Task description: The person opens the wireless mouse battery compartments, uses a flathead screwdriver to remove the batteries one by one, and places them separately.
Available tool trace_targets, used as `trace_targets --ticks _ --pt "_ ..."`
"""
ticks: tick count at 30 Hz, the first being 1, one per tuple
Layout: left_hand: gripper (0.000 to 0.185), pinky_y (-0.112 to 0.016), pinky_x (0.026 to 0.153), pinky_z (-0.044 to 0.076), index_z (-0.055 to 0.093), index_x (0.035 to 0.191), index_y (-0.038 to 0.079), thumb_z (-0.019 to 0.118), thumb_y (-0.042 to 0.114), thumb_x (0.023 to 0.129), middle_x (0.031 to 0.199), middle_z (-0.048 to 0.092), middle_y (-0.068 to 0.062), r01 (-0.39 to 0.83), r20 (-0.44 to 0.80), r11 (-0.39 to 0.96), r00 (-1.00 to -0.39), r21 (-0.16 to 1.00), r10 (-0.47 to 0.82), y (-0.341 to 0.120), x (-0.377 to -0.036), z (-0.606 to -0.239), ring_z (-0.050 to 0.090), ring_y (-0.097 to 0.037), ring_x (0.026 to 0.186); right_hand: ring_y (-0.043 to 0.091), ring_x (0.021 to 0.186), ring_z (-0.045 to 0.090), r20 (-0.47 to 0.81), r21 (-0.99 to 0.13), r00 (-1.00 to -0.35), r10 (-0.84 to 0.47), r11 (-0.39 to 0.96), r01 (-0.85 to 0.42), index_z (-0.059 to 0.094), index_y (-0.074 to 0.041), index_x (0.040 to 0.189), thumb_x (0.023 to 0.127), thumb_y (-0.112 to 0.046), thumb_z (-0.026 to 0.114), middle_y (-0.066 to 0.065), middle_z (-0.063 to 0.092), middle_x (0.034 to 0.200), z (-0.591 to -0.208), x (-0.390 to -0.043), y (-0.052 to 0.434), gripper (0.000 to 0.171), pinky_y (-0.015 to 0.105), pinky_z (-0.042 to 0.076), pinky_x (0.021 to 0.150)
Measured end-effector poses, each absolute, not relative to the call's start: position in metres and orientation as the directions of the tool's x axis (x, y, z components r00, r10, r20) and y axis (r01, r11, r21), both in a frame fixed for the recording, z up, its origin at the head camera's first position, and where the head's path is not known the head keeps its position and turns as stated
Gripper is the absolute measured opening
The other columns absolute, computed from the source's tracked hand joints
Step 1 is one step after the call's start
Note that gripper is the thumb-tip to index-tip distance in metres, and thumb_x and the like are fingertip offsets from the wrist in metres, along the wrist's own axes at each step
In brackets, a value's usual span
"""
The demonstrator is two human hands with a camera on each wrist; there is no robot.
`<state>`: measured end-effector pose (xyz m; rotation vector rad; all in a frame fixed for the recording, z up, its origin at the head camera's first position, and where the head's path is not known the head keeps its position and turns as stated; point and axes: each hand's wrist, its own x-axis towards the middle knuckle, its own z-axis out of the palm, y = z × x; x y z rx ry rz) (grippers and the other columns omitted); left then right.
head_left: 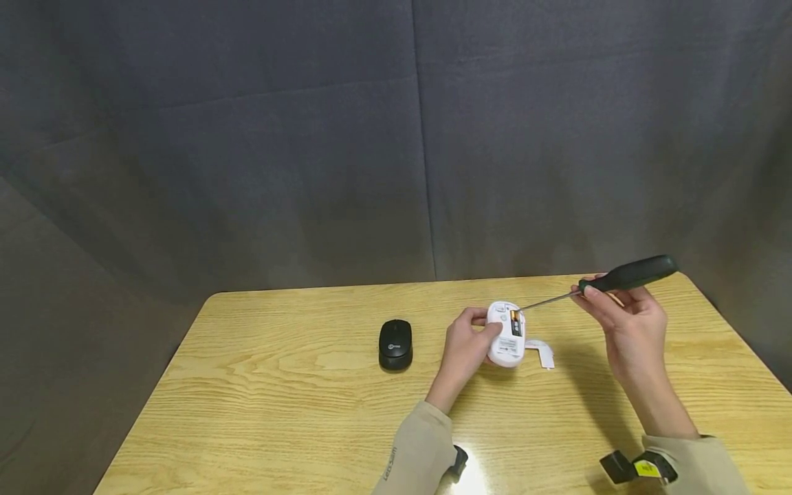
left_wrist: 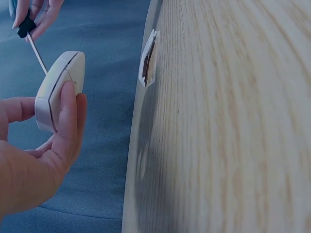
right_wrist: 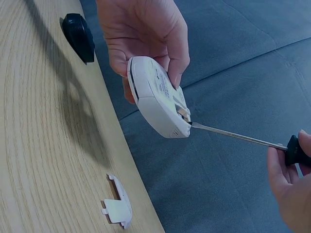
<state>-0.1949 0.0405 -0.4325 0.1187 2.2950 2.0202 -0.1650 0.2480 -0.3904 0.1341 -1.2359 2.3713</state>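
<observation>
Desk (head_left: 278, 426): glare whitened a patch toward the near edge
Right hand (head_left: 636, 335): soft shadow fell beside it
Backdrop cloth (head_left: 297, 151): hung dim
Wrist views: looked bluish

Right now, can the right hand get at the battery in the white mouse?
Likely yes: the right hand holds the screwdriver, tip at the white mouse; the cover is off, and the left hand grips beside the battery, not over it.
</observation>
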Motion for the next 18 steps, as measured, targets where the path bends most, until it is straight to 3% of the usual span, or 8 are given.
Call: trace_targets --ticks 10,18 --pt "0.035 -0.03 0.05 0.057 0.062 0.123 -0.004 0.069 0.011 0.092 0.106 0.069 -0.008 -0.015 -0.025 0.083 -0.992 0.996 0.126 0.0405 -0.1948 -0.4321 0.067 -0.013 0.071 0.023 0.093 0.077 0.312 -0.774 -0.889 0.334 -0.453 -0.442 0.068 0.006 0.114 0.089 0.026 0.061 0.013 0.073 0.103 -0.3896 -0.1635 0.2429 0.032 0.034 0.058 0.085" --pt "0.031 -0.034 0.05 0.059 0.059 0.12 -0.001 0.07 0.008 0.092 0.102 0.064 -0.005 -0.025 -0.031 0.05 -0.991 0.998 0.133 0.0415 -0.1947 -0.4332 0.066 -0.013 0.065 0.023 0.093 0.076 0.317 -0.78 -0.892 0.322 -0.446 -0.439 0.068 0.007 0.108 0.088 0.026 0.062 0.014 0.073 0.102 -0.3899 -0.163 0.2395 0.029 0.035 0.058 0.086"
